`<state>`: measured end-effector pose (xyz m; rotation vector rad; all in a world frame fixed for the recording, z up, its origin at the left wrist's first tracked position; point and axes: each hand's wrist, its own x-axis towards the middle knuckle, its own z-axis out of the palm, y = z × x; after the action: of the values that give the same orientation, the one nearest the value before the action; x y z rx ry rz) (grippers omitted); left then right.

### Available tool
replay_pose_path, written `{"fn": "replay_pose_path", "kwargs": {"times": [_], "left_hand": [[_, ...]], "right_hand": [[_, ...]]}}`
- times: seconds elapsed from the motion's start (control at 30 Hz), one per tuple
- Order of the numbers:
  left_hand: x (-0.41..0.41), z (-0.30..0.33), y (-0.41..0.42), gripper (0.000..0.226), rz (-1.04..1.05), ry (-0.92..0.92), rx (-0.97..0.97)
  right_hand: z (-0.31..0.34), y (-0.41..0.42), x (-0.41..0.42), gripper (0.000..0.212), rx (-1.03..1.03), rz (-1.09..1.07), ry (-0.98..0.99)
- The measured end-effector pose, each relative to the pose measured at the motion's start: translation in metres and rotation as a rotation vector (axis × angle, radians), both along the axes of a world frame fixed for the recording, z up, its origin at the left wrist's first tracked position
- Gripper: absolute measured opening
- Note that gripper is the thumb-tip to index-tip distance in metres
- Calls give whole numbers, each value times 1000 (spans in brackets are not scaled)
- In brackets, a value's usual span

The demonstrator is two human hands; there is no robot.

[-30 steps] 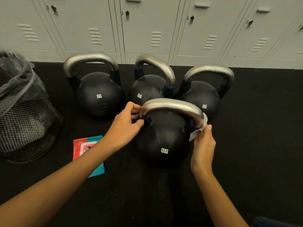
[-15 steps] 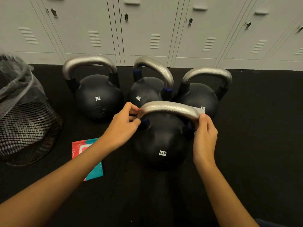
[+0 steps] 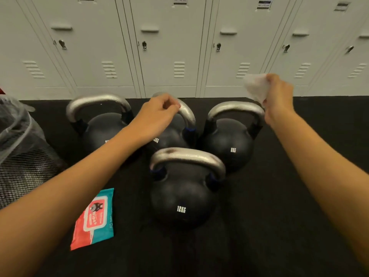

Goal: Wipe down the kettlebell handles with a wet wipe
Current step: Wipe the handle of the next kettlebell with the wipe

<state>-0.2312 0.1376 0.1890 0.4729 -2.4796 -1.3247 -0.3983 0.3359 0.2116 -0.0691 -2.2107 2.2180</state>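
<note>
- Four kettlebells on the black floor mat (image 3: 279, 226), in front of the lockers (image 3: 169, 56).
- Front bell (image 3: 181, 198), lower centre, marked 12KG; its handle (image 3: 187, 156) is bare, with neither hand on it.
- Back row, mid frame: left bell (image 3: 101, 126), middle bell (image 3: 171, 134), right bell (image 3: 227, 144), close together.
- Right hand (image 3: 279, 96), upper right, pinches the wipe (image 3: 255, 88) in curled fingers. The wipe hangs bunched, above and just right of the right bell's handle (image 3: 235, 108); contact can't be told.
- Left hand (image 3: 157, 114), centre frame, fingers loosely curled, holding nothing; it sits over the middle bell's handle (image 3: 187, 114). Touching or hovering: can't tell.
- Likely step: move on to a back-row handle, probably the right one given where the wipe is.
- To do it well: spread the wipe instead of leaving it wadded, wrap it round the handle, run it from horn to horn, and cover the underside too.
- Steady the bell with the left hand so it doesn't rock into its neighbours.
- The dark smudge at the upper left of the front handle may need another pass.
- Containers: mesh bin (image 3: 22, 168) at the left edge with a clear liner; contents can't be made out.
- Wipes pack (image 3: 93, 218), lower left, lies flat on the mat; can't tell whether the flap is sealed.
</note>
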Motion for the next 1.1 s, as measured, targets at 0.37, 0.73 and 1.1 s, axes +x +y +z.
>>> {"fn": "replay_pose_path", "kwargs": {"times": [0.37,0.73,1.1], "left_hand": [[-83,24,63,37,-158,-237,-286],[-143,-7,74,61,-69,-453,-552],[-169,-34,39,56,-160,-520,-714]], "right_hand": [[-69,48,-88,36,284,166,-143],[-148,69,-74,29,-193,178,-508],[-122,64,-91,42,-192,223,-268]]}}
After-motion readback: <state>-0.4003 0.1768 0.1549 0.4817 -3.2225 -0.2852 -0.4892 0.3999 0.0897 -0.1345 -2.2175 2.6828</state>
